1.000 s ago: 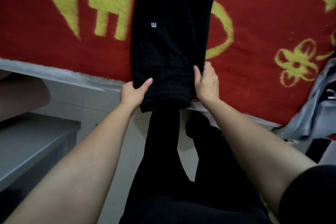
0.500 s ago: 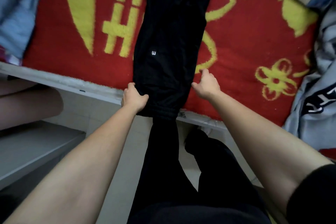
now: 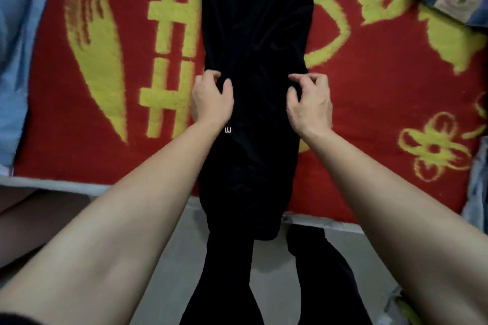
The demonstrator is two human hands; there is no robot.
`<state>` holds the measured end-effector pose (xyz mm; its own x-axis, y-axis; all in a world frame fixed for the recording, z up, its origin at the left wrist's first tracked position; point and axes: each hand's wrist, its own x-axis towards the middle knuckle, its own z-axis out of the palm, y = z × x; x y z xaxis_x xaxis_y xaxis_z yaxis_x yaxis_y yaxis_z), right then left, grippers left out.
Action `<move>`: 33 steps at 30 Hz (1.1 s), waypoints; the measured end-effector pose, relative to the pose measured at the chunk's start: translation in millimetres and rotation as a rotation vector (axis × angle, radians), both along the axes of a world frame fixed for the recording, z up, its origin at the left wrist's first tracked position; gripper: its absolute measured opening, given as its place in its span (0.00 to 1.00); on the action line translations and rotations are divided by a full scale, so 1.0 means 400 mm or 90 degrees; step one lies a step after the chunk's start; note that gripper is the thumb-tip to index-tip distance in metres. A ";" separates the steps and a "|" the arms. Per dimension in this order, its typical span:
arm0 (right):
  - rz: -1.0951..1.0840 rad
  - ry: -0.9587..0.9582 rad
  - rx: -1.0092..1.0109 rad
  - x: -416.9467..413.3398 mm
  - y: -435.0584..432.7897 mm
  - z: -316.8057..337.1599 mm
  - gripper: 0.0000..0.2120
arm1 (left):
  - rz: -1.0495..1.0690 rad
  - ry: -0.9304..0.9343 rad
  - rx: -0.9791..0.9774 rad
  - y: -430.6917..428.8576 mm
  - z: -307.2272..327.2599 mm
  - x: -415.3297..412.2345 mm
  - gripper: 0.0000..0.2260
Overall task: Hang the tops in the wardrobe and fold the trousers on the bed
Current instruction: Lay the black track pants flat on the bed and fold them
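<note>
Pinching black trousers at 2 edges: left hand, right hand, on red blanket.

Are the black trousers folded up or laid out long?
Laid out long: the black trousers run across the red blanket, one end hanging past its edge.

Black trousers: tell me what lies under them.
The black trousers lie on a red blanket with yellow patterns, which shows on both sides. The pattern directly beneath is covered. Their near end hangs past the bed edge, over the floor.
</note>
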<state>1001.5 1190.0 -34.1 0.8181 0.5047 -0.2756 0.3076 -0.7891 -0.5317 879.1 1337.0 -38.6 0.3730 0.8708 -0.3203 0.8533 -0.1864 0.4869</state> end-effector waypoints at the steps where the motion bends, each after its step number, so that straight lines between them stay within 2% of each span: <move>1: -0.007 -0.042 0.004 0.007 0.022 -0.016 0.16 | -0.007 0.003 0.009 0.023 -0.013 0.026 0.15; 5: 0.009 -0.134 -0.010 0.018 0.092 -0.075 0.17 | -0.036 0.057 0.016 0.103 -0.057 0.100 0.19; 7: 0.046 -0.121 0.013 0.021 0.103 -0.100 0.19 | -0.039 0.068 0.016 0.131 -0.068 0.109 0.15; 11: 0.117 -0.128 -0.048 0.030 0.070 -0.137 0.22 | 0.122 0.036 -0.034 0.159 -0.088 0.072 0.12; 14: 0.118 -0.086 -0.135 0.031 0.097 -0.119 0.19 | 0.091 0.066 -0.065 0.154 -0.103 0.055 0.12; 17: 0.052 -0.028 -0.206 0.054 0.147 -0.083 0.17 | 0.058 0.052 -0.064 0.160 -0.098 0.070 0.13; 20: 0.011 -0.068 -0.114 0.087 0.201 -0.056 0.16 | 0.063 -0.008 -0.093 0.194 -0.080 0.102 0.20; 22: -0.012 -0.030 -0.015 0.123 0.260 -0.038 0.15 | 0.045 -0.035 -0.123 0.230 -0.078 0.128 0.22; 26: -0.083 0.098 0.080 0.230 0.424 -0.029 0.14 | -0.005 -0.107 -0.192 0.299 -0.099 0.164 0.13; 30: -0.222 0.209 0.190 0.310 0.557 -0.056 0.12 | 0.030 -0.134 -0.263 0.319 -0.128 0.148 0.13; 32: -0.256 0.243 0.191 0.337 0.603 -0.073 0.17 | 0.047 -0.172 -0.324 0.320 -0.135 0.144 0.10; 33: -0.272 0.282 0.178 0.346 0.619 -0.081 0.23 | 0.065 -0.195 -0.359 0.321 -0.139 0.143 0.08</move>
<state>1140.0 1437.6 -66.6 0.8017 0.2621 -0.5372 -0.2953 -0.6078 -0.7372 936.5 1465.6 -94.3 0.4448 0.6354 -0.6312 0.6601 0.2437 0.7105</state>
